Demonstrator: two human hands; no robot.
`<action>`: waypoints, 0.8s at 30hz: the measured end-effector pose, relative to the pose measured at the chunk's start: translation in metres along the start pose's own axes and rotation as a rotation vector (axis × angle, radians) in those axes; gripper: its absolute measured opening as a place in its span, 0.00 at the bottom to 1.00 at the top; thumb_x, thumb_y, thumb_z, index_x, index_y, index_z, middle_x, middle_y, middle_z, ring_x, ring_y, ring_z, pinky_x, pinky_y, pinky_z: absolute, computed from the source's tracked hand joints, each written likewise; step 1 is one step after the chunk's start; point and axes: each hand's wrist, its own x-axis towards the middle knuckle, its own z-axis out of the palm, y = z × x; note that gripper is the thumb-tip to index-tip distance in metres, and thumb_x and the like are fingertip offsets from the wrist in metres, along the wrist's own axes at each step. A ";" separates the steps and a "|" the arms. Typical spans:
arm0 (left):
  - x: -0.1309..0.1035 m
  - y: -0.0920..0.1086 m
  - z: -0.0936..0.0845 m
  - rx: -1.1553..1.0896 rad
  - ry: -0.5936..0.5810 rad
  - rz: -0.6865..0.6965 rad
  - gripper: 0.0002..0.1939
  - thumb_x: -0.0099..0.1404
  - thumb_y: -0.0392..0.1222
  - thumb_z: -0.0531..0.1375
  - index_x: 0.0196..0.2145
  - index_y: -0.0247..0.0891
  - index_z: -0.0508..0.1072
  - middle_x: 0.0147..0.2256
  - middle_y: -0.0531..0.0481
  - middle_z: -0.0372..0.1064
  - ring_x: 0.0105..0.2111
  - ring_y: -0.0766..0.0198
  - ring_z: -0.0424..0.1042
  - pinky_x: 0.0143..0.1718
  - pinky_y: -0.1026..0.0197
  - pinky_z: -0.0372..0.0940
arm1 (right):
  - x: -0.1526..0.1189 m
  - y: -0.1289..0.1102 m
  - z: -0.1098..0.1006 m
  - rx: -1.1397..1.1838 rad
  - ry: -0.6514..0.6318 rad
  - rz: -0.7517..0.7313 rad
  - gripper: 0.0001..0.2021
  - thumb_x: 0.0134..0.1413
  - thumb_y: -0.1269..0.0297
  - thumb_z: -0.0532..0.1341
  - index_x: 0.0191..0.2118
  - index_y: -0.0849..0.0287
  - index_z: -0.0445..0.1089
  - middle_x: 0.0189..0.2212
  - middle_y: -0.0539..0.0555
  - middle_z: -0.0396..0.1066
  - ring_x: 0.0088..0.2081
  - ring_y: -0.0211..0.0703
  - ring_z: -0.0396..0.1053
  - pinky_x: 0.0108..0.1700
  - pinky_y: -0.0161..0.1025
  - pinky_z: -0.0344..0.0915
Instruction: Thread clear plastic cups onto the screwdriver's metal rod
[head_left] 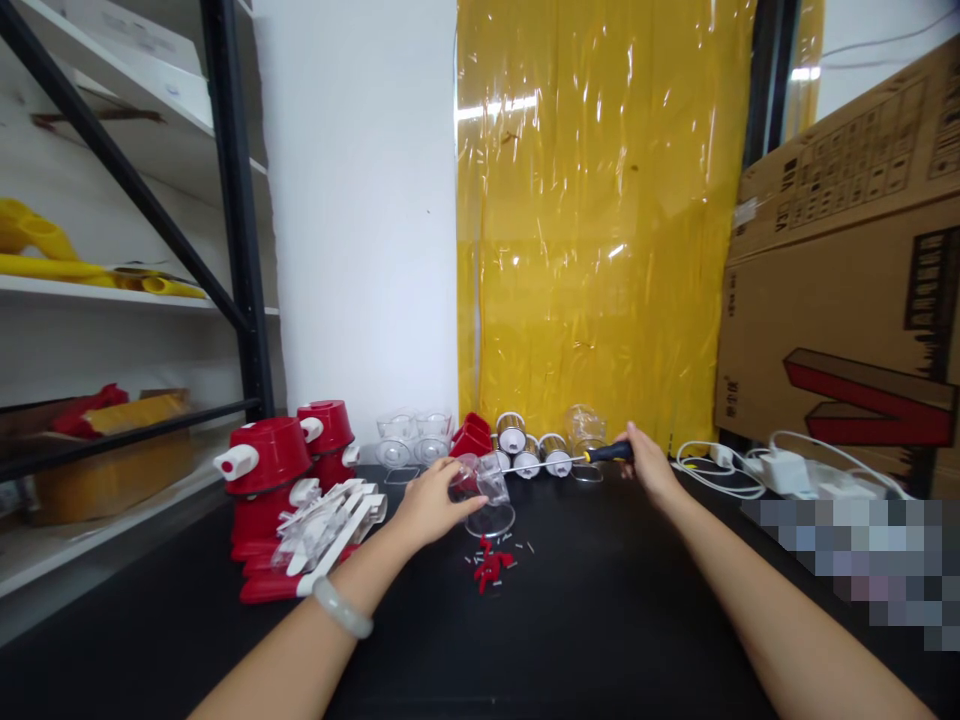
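Note:
My left hand [442, 500] grips a clear plastic part [491, 480] with a round rim, held low over the black table. In my right hand [643, 465] is the dark handle of a screwdriver [611, 452] with a yellow collar. Its long thin shaft points left, and the tip reaches the clear part near my left fingers. Just in front of that part lie small red pieces [491, 567] with several screws [525, 545] scattered around them.
Red housings [270, 455] and white parts [337, 530] are piled at the left. Behind my hands stand clear cups [412, 440], red parts [472, 435] and metallic cylinders [555, 455]. White cables [720, 460] and a large cardboard box [840, 280] are at the right.

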 end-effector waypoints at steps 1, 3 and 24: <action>0.000 0.000 0.000 0.001 0.002 -0.001 0.24 0.60 0.61 0.62 0.46 0.41 0.71 0.53 0.43 0.68 0.52 0.49 0.71 0.52 0.49 0.65 | 0.000 0.000 0.000 -0.019 -0.003 -0.014 0.25 0.41 0.36 0.65 0.25 0.55 0.65 0.11 0.43 0.53 0.13 0.35 0.52 0.17 0.36 0.55; 0.000 0.001 0.000 0.001 0.006 -0.003 0.24 0.60 0.61 0.63 0.46 0.42 0.72 0.53 0.43 0.68 0.51 0.49 0.71 0.52 0.49 0.65 | 0.000 0.000 0.002 0.020 -0.001 -0.017 0.22 0.38 0.42 0.68 0.26 0.55 0.65 0.13 0.43 0.54 0.14 0.33 0.52 0.19 0.35 0.56; 0.000 0.003 -0.002 -0.018 -0.005 -0.021 0.23 0.59 0.60 0.63 0.44 0.42 0.72 0.52 0.44 0.68 0.52 0.49 0.70 0.52 0.49 0.65 | -0.004 -0.005 0.002 0.272 -0.040 0.051 0.19 0.31 0.56 0.69 0.32 0.52 0.64 0.22 0.43 0.65 0.19 0.35 0.60 0.23 0.36 0.62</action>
